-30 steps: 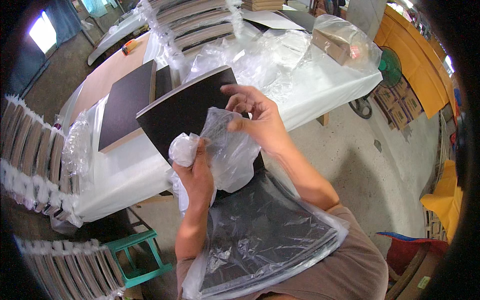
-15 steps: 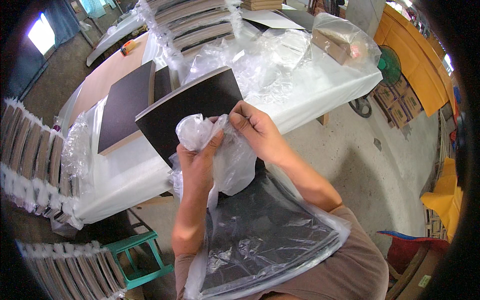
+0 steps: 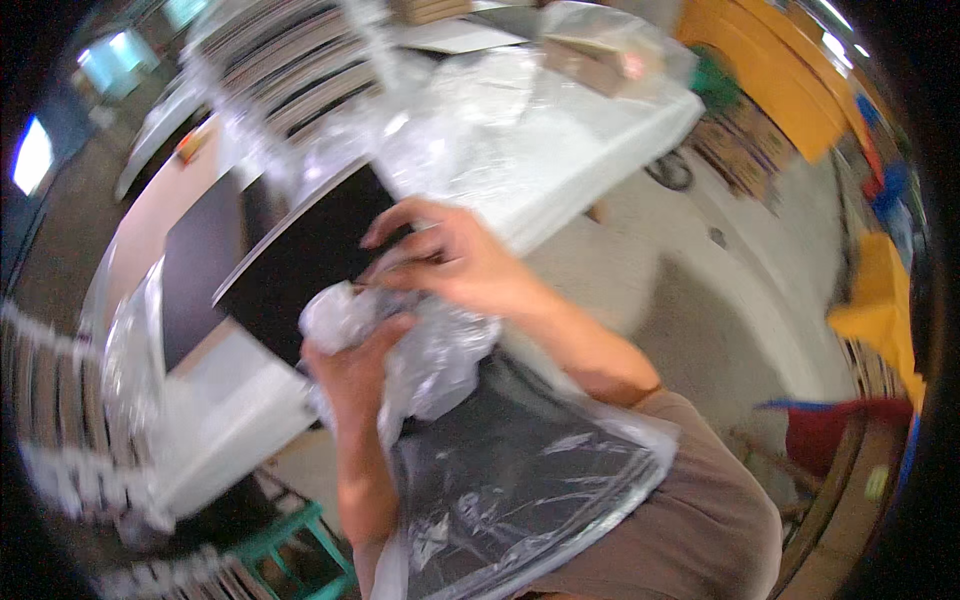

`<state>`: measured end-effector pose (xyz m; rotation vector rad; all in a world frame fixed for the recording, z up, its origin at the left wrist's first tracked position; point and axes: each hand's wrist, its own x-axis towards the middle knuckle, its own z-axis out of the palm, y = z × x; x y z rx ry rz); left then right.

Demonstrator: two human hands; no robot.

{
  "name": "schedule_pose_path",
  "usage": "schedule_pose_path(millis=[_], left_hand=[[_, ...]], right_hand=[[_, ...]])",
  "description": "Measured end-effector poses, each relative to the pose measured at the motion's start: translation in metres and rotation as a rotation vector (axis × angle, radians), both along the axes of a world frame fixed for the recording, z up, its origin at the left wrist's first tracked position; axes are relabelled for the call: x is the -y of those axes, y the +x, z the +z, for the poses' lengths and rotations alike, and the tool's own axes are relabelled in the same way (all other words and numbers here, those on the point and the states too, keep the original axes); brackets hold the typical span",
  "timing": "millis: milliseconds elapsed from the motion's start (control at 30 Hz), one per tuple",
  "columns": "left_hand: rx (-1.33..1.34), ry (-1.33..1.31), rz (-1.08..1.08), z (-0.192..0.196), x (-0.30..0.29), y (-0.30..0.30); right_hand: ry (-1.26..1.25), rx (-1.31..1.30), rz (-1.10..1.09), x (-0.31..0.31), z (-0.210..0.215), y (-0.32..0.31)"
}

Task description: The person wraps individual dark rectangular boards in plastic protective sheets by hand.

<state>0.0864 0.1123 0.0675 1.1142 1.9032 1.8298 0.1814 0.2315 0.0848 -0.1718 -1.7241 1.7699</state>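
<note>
A clear plastic bag (image 3: 445, 365) lies over my lap, with a stack of dark flat panels (image 3: 490, 455) inside it. My left hand (image 3: 348, 375) is closed around the bag's gathered neck, and a crumpled tuft of film (image 3: 338, 315) puffs out above the fist. Over that neck is my right hand (image 3: 455, 260), its fingers bent and spread apart, slightly blurred; I see nothing in them. Just beyond both hands, a black-faced stack of boards (image 3: 305, 250) rests tilted at the table's near edge.
The table (image 3: 600, 150) is covered in white film. On it lie another dark board (image 3: 205, 270), crumpled plastic (image 3: 420, 140), a tall wrapped stack (image 3: 280, 60) and a bagged box (image 3: 590, 65). Wrapped stacks (image 3: 60, 400) and a green stool (image 3: 300, 545) stand at left.
My right hand has come away from its pinch on the bag's neck and its fingers have spread. My left hand keeps its grip. The whole view has shifted and blurred.
</note>
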Motion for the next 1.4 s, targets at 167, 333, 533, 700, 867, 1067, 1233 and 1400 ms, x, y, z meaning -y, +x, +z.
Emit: schedule_pose_path(millis=[167, 333, 533, 700, 867, 1067, 1233, 1400], left_hand=[[0.27, 0.073, 0.154, -0.038, 0.004, -0.023], [0.172, 0.099, 0.144, -0.023, -0.002, -0.007], [0.29, 0.132, 0.28, -0.026, 0.002, -0.008], [0.346, 0.131, 0.212, -0.062, 0.024, -0.038], [0.301, -0.012, 0.121, -0.07, 0.056, -0.04], [0.282, -0.125, 0.026, -0.079, 0.072, -0.047], [0.263, -0.176, -0.005, -0.082, 0.077, -0.052], [0.245, -0.2, -0.045, -0.079, 0.081, -0.054]], right_hand=[[0.186, -0.116, -0.245, 0.014, -0.007, -0.006], [0.082, -0.127, -0.28, 0.028, -0.01, -0.014], [-0.266, -0.149, 0.128, 0.024, -0.023, -0.02], [-0.274, -0.262, 0.439, 0.021, -0.024, -0.024], [-0.662, -0.251, 0.156, -0.028, 0.015, 0.015], [-0.281, -0.19, 0.486, -0.052, -0.034, 0.015], [0.17, -0.07, 1.034, 0.01, -0.031, 0.014], [0.312, -0.143, 0.686, -0.001, -0.047, -0.006]])
